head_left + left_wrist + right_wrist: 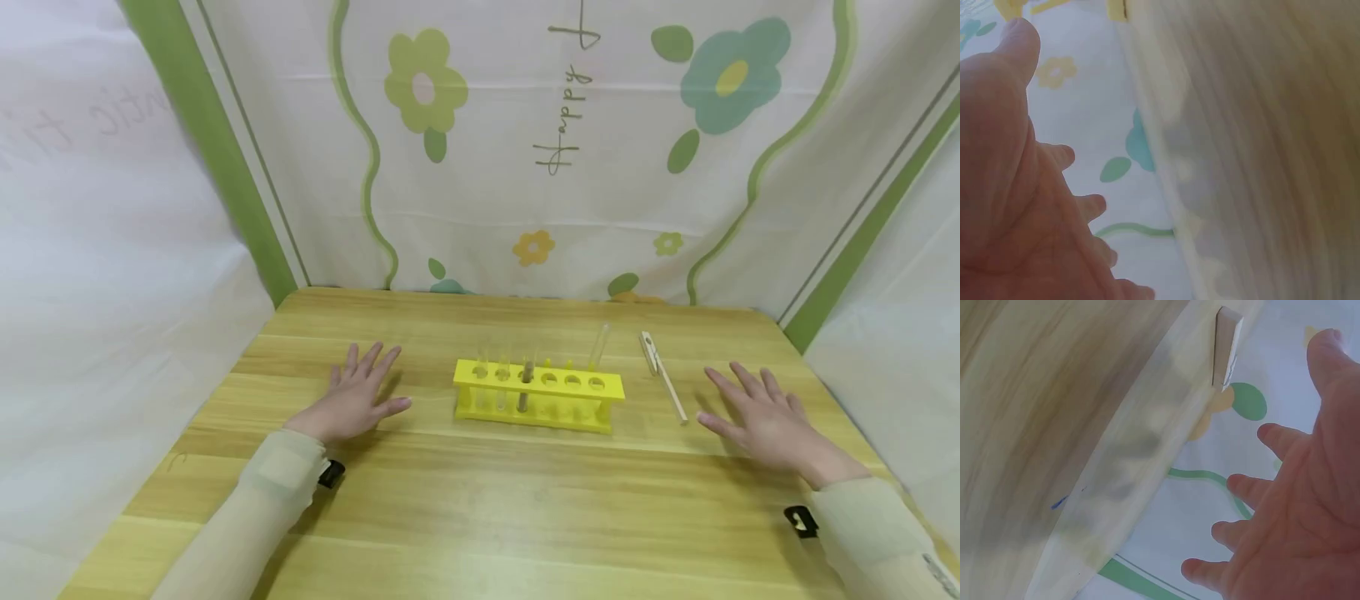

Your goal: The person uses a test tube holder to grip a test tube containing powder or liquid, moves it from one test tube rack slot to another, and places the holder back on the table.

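Observation:
A yellow test tube rack (561, 388) stands between the two hands. Two clear test tubes (503, 375) sit in its left holes, and a third tube (528, 372) beside them has dark contents. At the rack's back right, an empty-looking tube (600, 346) leans up from a peg. My left hand (348, 404), fingers spread and palm down, is left of the rack, apart from it. On the right, a wooden test tube clamp (667, 386) lies just beyond the thumb of my right hand (772, 429), which is likewise spread and holds nothing. Shadows lie on the wood under both hands.
Everything stands on a wood-grain table (480, 508). A flower-printed curtain (480, 192) hangs behind its far edge, with white cloth (112, 275) along the left and more cloth at the right. Each wrist carries a small black device (332, 474).

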A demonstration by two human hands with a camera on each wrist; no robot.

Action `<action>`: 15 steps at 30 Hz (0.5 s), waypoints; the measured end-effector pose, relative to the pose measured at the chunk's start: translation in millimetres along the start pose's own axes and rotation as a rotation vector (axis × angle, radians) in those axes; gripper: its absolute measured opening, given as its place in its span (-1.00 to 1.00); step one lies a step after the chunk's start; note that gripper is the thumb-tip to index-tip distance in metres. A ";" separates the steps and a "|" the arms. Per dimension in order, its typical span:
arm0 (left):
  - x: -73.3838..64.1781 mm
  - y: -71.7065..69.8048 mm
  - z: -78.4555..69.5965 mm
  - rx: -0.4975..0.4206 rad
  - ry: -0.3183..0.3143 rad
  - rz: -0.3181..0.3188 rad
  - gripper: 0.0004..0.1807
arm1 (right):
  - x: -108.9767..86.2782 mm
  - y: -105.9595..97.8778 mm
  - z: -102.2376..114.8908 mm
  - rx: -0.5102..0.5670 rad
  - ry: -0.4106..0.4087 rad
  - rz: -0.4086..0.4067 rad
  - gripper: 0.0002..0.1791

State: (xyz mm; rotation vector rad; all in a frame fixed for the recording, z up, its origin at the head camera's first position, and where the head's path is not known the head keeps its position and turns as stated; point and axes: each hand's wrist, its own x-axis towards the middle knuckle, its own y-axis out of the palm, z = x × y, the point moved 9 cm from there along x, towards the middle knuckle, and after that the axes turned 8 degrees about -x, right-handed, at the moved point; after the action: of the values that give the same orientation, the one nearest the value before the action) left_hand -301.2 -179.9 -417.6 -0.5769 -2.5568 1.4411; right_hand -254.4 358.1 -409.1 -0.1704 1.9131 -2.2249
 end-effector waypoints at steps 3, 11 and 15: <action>1.3 2.5 -4.6 -0.038 0.019 0.013 0.00 | 2.7 -1.8 2.4 -0.006 -0.005 -0.007 -0.11; 12.5 8.9 -25.7 -0.253 0.077 0.055 -0.04 | 14.7 -14.2 9.8 -0.061 -0.010 -0.067 -0.10; 19.5 11.8 -38.3 -0.400 0.088 0.070 -0.07 | 21.7 -19.6 14.7 -0.099 -0.035 -0.113 -0.12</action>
State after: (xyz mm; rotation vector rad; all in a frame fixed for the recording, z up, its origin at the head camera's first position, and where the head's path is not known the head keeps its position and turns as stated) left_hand -304.1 -136.4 -408.6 -0.7700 -2.7896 0.8953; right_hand -273.8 341.8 -388.4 -0.3380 2.0436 -2.1813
